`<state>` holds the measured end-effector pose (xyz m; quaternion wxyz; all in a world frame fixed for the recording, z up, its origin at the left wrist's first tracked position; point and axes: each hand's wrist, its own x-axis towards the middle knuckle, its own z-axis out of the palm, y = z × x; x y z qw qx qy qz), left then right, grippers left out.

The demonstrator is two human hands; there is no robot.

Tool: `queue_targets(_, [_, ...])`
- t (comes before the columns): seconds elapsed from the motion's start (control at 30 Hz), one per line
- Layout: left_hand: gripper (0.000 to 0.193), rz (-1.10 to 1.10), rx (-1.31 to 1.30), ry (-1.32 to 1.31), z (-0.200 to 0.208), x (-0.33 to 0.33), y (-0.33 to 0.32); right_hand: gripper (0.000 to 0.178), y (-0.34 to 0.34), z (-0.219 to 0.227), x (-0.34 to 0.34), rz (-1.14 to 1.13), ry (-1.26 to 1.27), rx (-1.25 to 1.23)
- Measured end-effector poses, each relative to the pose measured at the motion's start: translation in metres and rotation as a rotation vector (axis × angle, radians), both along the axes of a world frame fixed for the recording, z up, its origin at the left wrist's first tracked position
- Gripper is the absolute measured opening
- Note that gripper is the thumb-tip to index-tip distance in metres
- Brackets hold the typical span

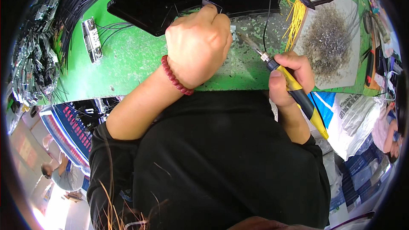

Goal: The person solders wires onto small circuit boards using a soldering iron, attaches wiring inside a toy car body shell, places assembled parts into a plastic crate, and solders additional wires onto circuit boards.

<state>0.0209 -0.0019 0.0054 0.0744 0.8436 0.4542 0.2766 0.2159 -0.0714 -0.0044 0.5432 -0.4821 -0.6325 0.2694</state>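
Note:
A yellow and black soldering iron (294, 86) is gripped by my right hand (298, 74), its metal tip pointing up and left over the table. My left hand (198, 44), with a red bead bracelet (171, 76) at the wrist, is closed at the near edge of a large black plastic housing (145, 6). Its fingertips are turned away, so whatever they pinch is hidden. A small pale piece (233, 32) shows on the table between my left hand and the iron's tip.
Yellow wires (295, 23) lie beside a pale board (347, 66) covered with dark solder debris (327, 42). On the green table (123, 74) at left are a small silver part with black wires (91, 40) and heaps of similar parts (36, 66). Another person (68, 176) appears far left.

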Motion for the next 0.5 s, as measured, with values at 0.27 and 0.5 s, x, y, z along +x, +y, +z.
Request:
queue_targets(0.27, [0.015, 0.086, -0.106, 0.020, 0.002, 0.005, -0.002, 0.020, 0.001, 0.003, 0.000, 0.011, -0.014, -0.037])
queue_targets(0.5, [0.014, 0.092, -0.108, 0.019, 0.001, 0.002, -0.004, 0.026, -0.005, -0.007, 0.006, 0.067, 0.081, 0.094])
